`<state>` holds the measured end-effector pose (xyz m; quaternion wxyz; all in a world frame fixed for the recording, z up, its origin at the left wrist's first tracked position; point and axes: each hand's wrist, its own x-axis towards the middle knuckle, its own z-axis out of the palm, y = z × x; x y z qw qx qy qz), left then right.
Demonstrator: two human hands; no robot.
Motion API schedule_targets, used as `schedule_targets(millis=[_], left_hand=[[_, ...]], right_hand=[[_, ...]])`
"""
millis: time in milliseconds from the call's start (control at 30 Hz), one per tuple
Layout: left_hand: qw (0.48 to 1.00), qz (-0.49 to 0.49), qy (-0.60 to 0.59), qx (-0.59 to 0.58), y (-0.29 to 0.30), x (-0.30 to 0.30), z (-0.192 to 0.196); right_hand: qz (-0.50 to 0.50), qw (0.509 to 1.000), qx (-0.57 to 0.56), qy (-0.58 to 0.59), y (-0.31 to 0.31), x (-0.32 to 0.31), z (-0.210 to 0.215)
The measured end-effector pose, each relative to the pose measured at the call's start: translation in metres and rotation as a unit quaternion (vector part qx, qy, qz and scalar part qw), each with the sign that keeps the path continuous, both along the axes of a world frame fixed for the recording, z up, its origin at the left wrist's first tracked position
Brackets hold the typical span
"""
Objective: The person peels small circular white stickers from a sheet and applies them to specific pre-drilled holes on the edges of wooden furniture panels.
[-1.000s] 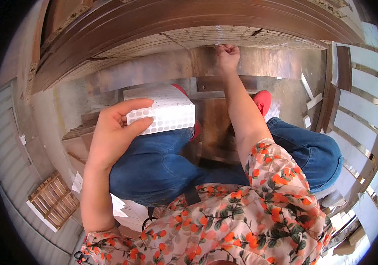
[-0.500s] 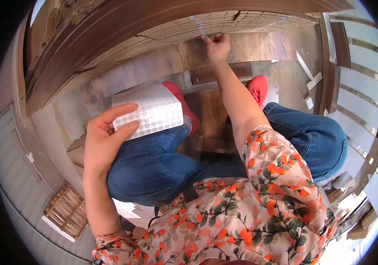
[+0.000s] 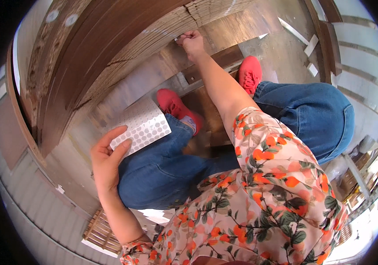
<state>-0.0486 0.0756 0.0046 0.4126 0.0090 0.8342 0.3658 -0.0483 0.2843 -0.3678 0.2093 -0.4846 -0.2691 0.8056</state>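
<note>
My left hand [image 3: 109,154] pinches the near edge of a white sheet of round grey stickers [image 3: 147,133] between thumb and fingers. The sheet bends over, its farther half sloping away above my left knee. My right arm reaches forward, and my right hand [image 3: 193,45] is at the lower part of a stack of brown wooden panels [image 3: 153,37]. Its fingers are drawn together against the panels' edges; whatever sits between the fingertips is too small to make out. Pale round spots [image 3: 71,20] show on a panel edge at the upper left.
Below the stack lies a brown board [image 3: 237,26]. My red shoes [image 3: 250,75] rest on either side of a wooden piece between my legs. White scraps [image 3: 311,45] lie on the floor to the right, beside a slatted frame [image 3: 361,75]. A wooden crate [image 3: 105,230] stands at the lower left.
The view has turned, so the panels stand more steeply at the left. My right hand has moved left along the panels' edges. My left hand still holds the sticker sheet, now tilted more.
</note>
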Motion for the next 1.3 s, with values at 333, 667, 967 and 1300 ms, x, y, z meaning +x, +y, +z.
schedule_targets(millis=[333,667,967,1300], left_hand=[[1.0,0.003,-0.002,-0.029,-0.007,0.0,0.0],[0.999,-0.013,-0.001,-0.042,-0.008,-0.005,-0.004],[0.999,-0.018,0.0,-0.029,-0.008,-0.007,-0.01],[1.0,-0.015,0.01,0.023,-0.003,-0.032,-0.029]], right_hand=[[-0.091,0.995,-0.031,0.028,-0.008,-0.015,-0.011],[-0.088,0.991,0.087,-0.048,-0.013,-0.021,-0.022],[0.173,0.981,0.08,-0.027,-0.007,0.011,-0.007],[0.113,0.993,-0.027,-0.026,-0.02,0.01,-0.002]])
